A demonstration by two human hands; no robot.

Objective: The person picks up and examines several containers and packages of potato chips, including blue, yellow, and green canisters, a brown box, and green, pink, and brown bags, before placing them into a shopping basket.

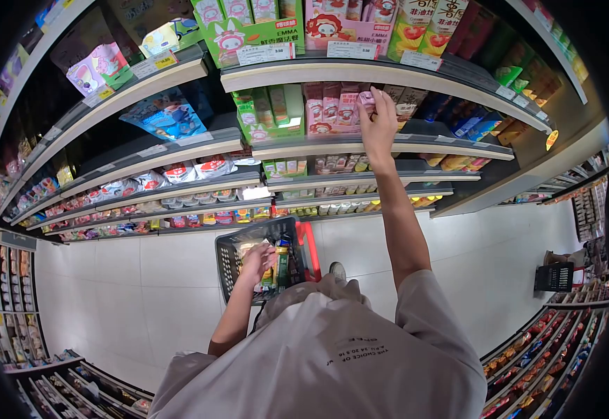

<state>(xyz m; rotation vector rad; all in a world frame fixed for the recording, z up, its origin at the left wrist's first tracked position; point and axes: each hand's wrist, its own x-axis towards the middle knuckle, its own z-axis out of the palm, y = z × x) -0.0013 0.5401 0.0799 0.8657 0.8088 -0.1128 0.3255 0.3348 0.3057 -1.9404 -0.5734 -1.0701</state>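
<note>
My right hand (380,122) reaches up to a shelf, its fingers closed around a small pink snack box (366,100). Beside it, a pink display carton (332,128) holds several similar pink boxes. A green display carton (287,128) with upright green packs stands to the left of that. Lower down, my left hand (258,263) hovers over a dark grey shopping basket (227,246) with a red handle (308,251). Its fingers are loosely apart, with nothing visible in them. Inside the basket lie packaged goods, including a green pack (283,265), partly hidden by the hand.
The upper shelf edge (304,73) juts out above my right hand. A blue snack bag (164,115) sits on the left shelf. Pale floor tiles (122,279) run below the shelving. Another dark basket (554,277) is at the far right, near more shelves.
</note>
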